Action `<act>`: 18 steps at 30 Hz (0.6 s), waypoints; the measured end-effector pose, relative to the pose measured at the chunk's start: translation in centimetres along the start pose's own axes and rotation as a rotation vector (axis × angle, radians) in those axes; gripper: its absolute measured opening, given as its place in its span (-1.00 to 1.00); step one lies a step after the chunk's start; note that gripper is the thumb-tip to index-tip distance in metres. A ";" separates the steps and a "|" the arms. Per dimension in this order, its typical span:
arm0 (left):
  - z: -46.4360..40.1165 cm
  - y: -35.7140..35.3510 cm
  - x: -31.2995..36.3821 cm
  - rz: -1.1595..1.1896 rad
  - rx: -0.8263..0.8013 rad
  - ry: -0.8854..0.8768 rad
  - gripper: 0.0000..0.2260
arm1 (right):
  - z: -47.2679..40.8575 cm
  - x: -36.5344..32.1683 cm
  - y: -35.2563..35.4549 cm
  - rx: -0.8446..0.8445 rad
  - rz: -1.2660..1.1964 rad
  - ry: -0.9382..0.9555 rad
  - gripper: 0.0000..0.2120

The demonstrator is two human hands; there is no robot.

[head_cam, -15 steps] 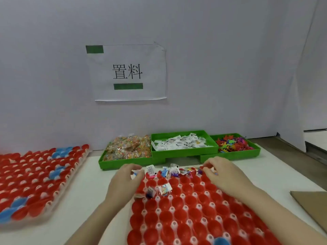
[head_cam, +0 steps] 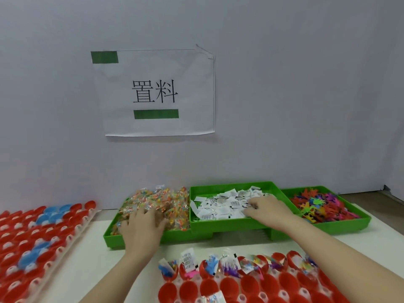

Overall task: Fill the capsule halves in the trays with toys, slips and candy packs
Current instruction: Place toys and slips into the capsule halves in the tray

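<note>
Nearest: red capsule halves sat in a tray on the desk, back row filled | left hand lay on candy packs, grip unclear | right hand rested on paper slips, grip unclear | toys far right | wall sign behind.

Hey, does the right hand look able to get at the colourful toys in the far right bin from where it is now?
Probably yes. The right hand rests on the paper slips in the middle bin, right beside the toy bin. The toys lie uncovered, and only low bin walls stand between.
</note>
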State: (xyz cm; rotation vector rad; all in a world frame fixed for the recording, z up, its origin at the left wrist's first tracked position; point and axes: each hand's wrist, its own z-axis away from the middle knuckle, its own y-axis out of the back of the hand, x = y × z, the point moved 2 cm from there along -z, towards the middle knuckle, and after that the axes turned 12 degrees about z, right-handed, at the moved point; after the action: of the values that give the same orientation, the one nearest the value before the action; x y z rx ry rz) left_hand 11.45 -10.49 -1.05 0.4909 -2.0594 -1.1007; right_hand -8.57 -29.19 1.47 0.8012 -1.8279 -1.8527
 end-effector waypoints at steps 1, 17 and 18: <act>0.0 -0.1 0.0 0.049 0.052 -0.032 -0.76 | -0.4 0.0 -0.3 -0.023 -0.026 -0.017 -0.54; -0.3 3.0 4.5 0.842 0.222 -0.065 -0.87 | -0.9 1.4 0.5 0.477 -0.367 -0.074 -0.85; -0.4 2.8 5.0 0.945 0.186 0.002 -0.88 | -0.9 1.5 0.8 0.498 -0.429 -0.076 -0.88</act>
State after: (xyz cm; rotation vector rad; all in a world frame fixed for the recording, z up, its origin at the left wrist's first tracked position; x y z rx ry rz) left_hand 8.50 -12.24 3.57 -0.3901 -2.0175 -0.3387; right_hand -9.18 -30.83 2.13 1.4064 -2.3541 -1.6853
